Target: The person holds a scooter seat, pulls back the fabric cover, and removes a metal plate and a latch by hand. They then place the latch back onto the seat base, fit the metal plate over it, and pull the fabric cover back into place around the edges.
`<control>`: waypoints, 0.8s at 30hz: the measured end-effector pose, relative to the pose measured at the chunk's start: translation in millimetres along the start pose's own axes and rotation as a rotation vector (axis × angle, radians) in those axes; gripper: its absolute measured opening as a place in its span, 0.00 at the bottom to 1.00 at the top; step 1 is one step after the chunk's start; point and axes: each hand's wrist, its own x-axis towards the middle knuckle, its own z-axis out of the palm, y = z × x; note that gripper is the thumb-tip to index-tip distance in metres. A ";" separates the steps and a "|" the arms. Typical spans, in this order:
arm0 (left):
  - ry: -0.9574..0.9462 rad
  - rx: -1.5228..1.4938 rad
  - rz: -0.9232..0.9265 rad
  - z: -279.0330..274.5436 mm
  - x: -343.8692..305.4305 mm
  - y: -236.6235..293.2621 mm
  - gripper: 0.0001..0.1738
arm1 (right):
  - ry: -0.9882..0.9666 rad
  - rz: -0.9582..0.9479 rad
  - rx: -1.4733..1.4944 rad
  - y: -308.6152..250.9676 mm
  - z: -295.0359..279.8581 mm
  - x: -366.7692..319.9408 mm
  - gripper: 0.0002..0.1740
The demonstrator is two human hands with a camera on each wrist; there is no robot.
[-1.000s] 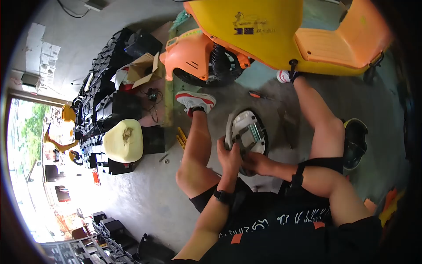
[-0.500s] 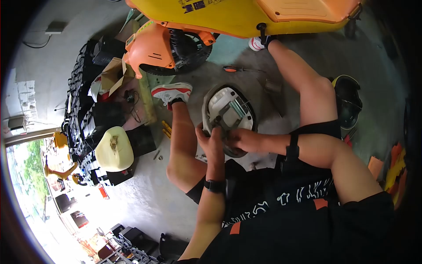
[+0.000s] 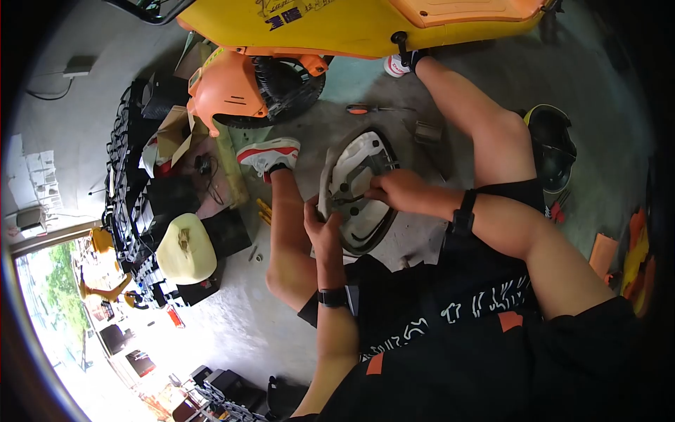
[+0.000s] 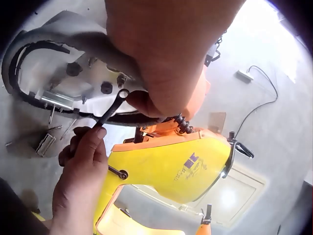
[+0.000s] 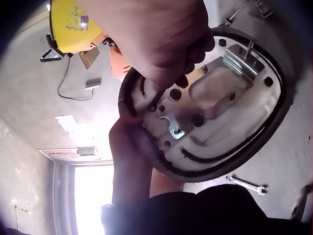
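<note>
The white seat pan [image 3: 351, 176] stands tilted on the floor [image 3: 232, 309] in front of me. My left hand [image 3: 322, 228] curls round its edge, grip tight. My right hand [image 3: 394, 188] reaches in, its grip pinching a small wrench [image 4: 111, 108] against a bolt.

Identify the scooter seat [image 3: 355, 165] by its white plastic underside, ringed by a black rim. Find it turned underside outward and tilted up on edge above the floor [image 3: 239, 316], gripped at the near rim by the left hand [image 3: 323, 232]. Note on the underside a bright metal bracket [image 5: 238, 61] near one end, a small metal plate [image 5: 176, 131] near the middle, and several dark round fittings. Identify the wrench [image 4: 111, 110] as slim and dark, pinched in the fingers of the right hand [image 3: 394, 190]. Find it slanted, ring end up against the white underside, just beside a dark fitting.
</note>
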 end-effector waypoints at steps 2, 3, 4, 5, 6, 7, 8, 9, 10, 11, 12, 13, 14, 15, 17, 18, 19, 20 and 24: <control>-0.040 0.046 0.067 -1.5 4.6 -7.0 0.27 | 0.071 -0.031 -0.038 10.1 0.9 3.0 0.21; -0.074 0.087 0.133 -1.6 6.7 -9.3 0.27 | 0.060 -0.052 -0.060 10.7 -4.5 4.0 0.20; -0.075 0.087 0.132 -1.9 8.8 -12.0 0.27 | 0.048 -0.074 -0.083 11.7 -8.5 5.3 0.19; -0.086 0.109 0.157 -2.0 10.8 -14.4 0.28 | 0.048 -0.073 -0.083 12.5 -11.0 6.7 0.19; -0.098 0.132 0.183 -0.6 11.1 -12.2 0.28 | 0.063 -0.097 -0.108 13.2 -13.0 8.2 0.18; -0.100 0.132 0.182 0.3 10.1 -9.8 0.28 | 0.079 -0.120 -0.132 14.1 -14.8 10.0 0.17; -0.108 0.176 0.187 1.4 8.4 -7.2 0.29 | 0.081 -0.117 -0.132 16.3 -16.6 11.8 0.17; -0.117 0.221 0.191 2.5 7.3 -4.0 0.30 | 0.156 -0.195 -0.138 18.9 -17.2 13.7 0.16; -0.120 0.222 0.190 2.7 7.5 -3.7 0.30 | 0.230 -0.272 -0.146 20.7 -16.7 14.7 0.15; -0.152 0.209 0.198 3.0 7.0 -3.9 0.30 | 0.229 -0.272 -0.147 21.4 -15.1 15.4 0.15; -0.182 0.194 0.206 3.9 6.3 -3.2 0.31 | 0.240 -0.265 -0.187 22.0 -13.7 16.9 0.15; -0.179 0.189 0.208 4.9 6.2 -1.8 0.31 | 0.252 -0.260 -0.229 23.2 -14.0 19.1 0.14; -0.193 0.182 0.221 5.4 6.4 -0.5 0.31 | 0.252 -0.262 -0.234 24.6 -13.5 20.3 0.14; -0.210 0.177 0.233 5.9 6.6 1.2 0.31 | 0.276 -0.258 -0.250 24.2 -12.2 20.2 0.15; -0.210 0.180 0.231 7.3 6.1 1.7 0.31 | 0.298 -0.244 -0.262 27.7 -9.0 18.9 0.16; -0.205 0.184 0.228 8.4 3.9 3.4 0.31 | 0.290 -0.234 -0.297 26.1 -11.7 19.4 0.16; -0.210 0.187 0.217 8.3 2.0 5.1 0.31 | 0.279 -0.222 -0.329 25.5 -11.2 18.5 0.16; -0.222 0.225 0.222 8.5 1.4 7.9 0.31 | 0.272 -0.213 -0.323 28.3 -7.9 17.8 0.16; -0.243 0.239 0.237 7.9 4.3 6.5 0.32 | 0.386 -0.270 -0.317 32.0 -7.1 20.5 0.17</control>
